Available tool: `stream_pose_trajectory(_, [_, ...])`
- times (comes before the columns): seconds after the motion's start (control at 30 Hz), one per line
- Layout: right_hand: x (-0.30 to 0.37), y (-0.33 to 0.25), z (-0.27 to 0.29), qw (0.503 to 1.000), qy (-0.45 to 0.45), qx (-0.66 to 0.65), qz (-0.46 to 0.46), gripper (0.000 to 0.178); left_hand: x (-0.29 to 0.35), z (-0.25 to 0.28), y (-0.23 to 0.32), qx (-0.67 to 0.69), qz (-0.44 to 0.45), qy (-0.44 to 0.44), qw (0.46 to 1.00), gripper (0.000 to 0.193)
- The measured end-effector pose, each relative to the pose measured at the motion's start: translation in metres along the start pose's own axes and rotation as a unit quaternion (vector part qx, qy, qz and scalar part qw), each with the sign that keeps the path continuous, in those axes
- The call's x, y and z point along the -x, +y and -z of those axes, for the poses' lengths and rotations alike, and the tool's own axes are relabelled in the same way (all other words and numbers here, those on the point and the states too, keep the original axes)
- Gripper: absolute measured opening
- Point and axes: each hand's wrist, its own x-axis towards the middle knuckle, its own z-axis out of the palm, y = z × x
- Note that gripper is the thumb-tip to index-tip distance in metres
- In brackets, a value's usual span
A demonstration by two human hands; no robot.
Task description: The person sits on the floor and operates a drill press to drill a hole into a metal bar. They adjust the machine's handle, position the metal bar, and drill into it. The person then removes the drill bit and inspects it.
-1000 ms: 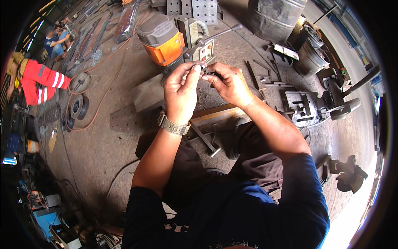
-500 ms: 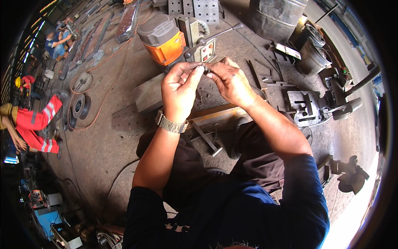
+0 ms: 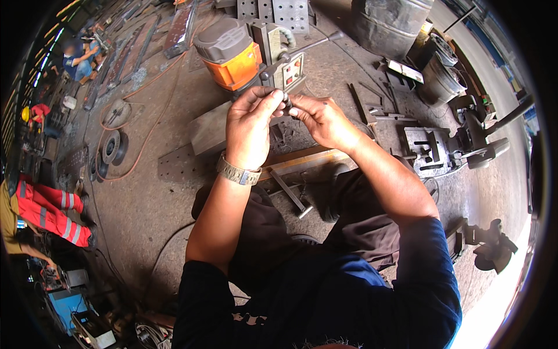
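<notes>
Between my two hands is a small dark cylindrical metal piece [image 3: 286,102], partly covered by my fingers. My left hand [image 3: 251,119], with a watch [image 3: 238,172] on its wrist, pinches one side of it between thumb and fingers. From the other side my right hand [image 3: 325,121] grips it with thumb and forefinger, the other fingers curled. Just beyond my hands stands a magnetic drill [image 3: 232,61] with an orange and grey motor housing and a lever handle [image 3: 302,49]. Its lower part is hidden by my left hand.
A metal beam [image 3: 305,160] and a T-shaped tool [image 3: 290,195] lie before my knees. A drum [image 3: 388,26], buckets [image 3: 439,81] and a slotted machine base [image 3: 427,148] stand right. A person in red trousers [image 3: 55,212] bends near a blue machine [image 3: 67,305] at left.
My hands have shifted slightly, and more of the dark metal piece shows between my fingers. The person in red trousers has moved toward the blue machine and reaches down.
</notes>
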Motion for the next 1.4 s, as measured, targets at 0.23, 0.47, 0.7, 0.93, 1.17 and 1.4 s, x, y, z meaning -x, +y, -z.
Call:
stream_pose_trajectory(0.23, [0.000, 0.005, -0.005, 0.998, -0.035, -0.049, -0.022, 0.035, 0.000, 0.002, 0.002, -0.050, -0.025, 0.004, 0.998, 0.009])
stream_pose_trajectory(0.47, [0.001, -0.002, -0.005, 0.997, -0.020, -0.069, -0.041, 0.030, 0.004, -0.006, 0.006, -0.073, -0.038, -0.002, 0.997, 0.011])
stream_pose_trajectory(0.7, [0.001, 0.001, -0.005, 1.000, 0.005, -0.014, -0.008, 0.025, 0.005, -0.005, 0.003, -0.072, -0.046, -0.005, 0.996, 0.010])
stream_pose_trajectory(0.93, [0.000, 0.000, -0.004, 0.999, 0.020, 0.025, -0.006, 0.025, 0.006, -0.005, 0.004, -0.084, -0.047, -0.008, 0.995, 0.009])
stream_pose_trajectory(1.17, [0.001, -0.002, -0.003, 0.999, 0.028, 0.031, -0.003, 0.024, 0.007, -0.007, 0.002, -0.064, -0.043, -0.012, 0.997, 0.013])
stream_pose_trajectory(1.4, [0.001, -0.004, 0.002, 0.997, 0.050, 0.062, 0.019, 0.022, 0.004, -0.006, -0.002, -0.066, -0.070, -0.053, 0.994, 0.015])
